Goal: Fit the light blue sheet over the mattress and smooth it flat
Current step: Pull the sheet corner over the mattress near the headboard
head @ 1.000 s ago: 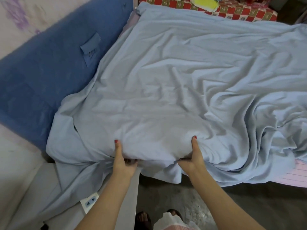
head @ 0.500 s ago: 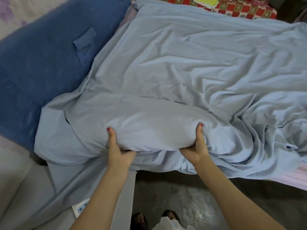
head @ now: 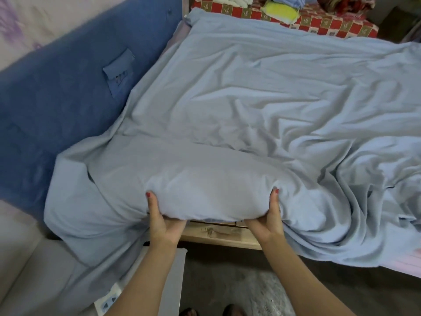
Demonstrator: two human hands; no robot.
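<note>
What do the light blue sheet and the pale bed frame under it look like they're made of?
Light blue sheet: soft matte woven or knit fabric, probably cotton, since it creases and drapes limply. Pale bed frame: seemingly unfinished light wood, with faint grain and a flat, dull face.

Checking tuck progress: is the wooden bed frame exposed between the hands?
Yes, the frame shows under the lifted sheet edge between the left hand and right hand.

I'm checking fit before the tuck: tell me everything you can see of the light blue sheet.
The light blue sheet is thin, soft cloth, spread wrinkled over the bed, bunched in deep folds at right. Its near-left corner hangs loose onto the white furniture. The left hand and right hand grip the covered mattress edge, lifted off the wooden frame.
</note>
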